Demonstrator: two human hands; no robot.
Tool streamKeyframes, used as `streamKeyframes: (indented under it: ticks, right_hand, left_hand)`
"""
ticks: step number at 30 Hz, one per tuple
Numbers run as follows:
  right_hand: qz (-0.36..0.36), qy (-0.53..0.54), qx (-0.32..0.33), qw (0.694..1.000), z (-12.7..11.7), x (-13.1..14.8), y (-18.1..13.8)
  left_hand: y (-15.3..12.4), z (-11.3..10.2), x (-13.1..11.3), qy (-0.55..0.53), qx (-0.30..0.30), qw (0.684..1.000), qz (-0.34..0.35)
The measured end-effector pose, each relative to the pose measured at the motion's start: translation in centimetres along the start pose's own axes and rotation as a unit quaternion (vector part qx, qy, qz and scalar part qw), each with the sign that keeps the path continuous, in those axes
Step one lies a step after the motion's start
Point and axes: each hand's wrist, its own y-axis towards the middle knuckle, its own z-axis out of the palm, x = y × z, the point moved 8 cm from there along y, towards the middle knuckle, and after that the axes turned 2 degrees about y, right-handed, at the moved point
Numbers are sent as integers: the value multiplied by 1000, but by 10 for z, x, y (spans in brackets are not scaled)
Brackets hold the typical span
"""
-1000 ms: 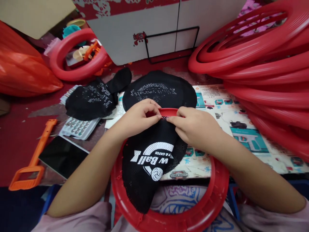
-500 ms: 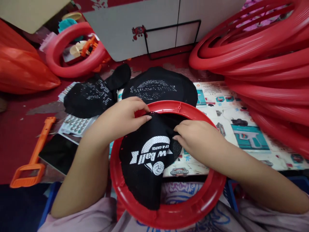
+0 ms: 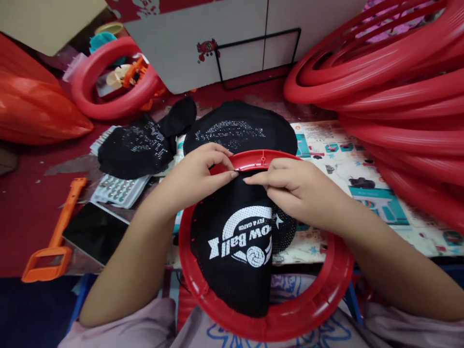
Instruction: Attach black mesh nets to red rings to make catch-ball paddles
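Left hand (image 3: pixel 197 176), right hand (image 3: pixel 290 191): grips pinched on mesh (image 3: pixel 235 261) at twelve o'clock of ring (image 3: pixel 311 304); we judge it limp, light; hold its edge.

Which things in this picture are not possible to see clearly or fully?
Head view, each:
- Print on the mesh: its first letters are lost in a fold.
- Mesh edge at the ring: covered by the left hand and right hand.
- The ring stack: cut off by the right edge, so no count.
- The calculator keys: too small to read.
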Motion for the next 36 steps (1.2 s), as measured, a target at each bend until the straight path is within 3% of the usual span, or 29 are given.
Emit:
streamKeyframes:
  ticks: [7, 16, 36]
  right_hand:
    - [23, -145, -8, 989, 8, -8, 4]
    - [71, -280, 32, 957, 18, -14, 5]
    - [100, -302, 26, 948, 18, -17, 6]
  left_hand:
    - [3, 3, 2, -9, -20, 1000, -2]
    - [8, 10, 8, 9, -37, 999, -24]
    - [13, 17, 15, 61, -51, 995, -57]
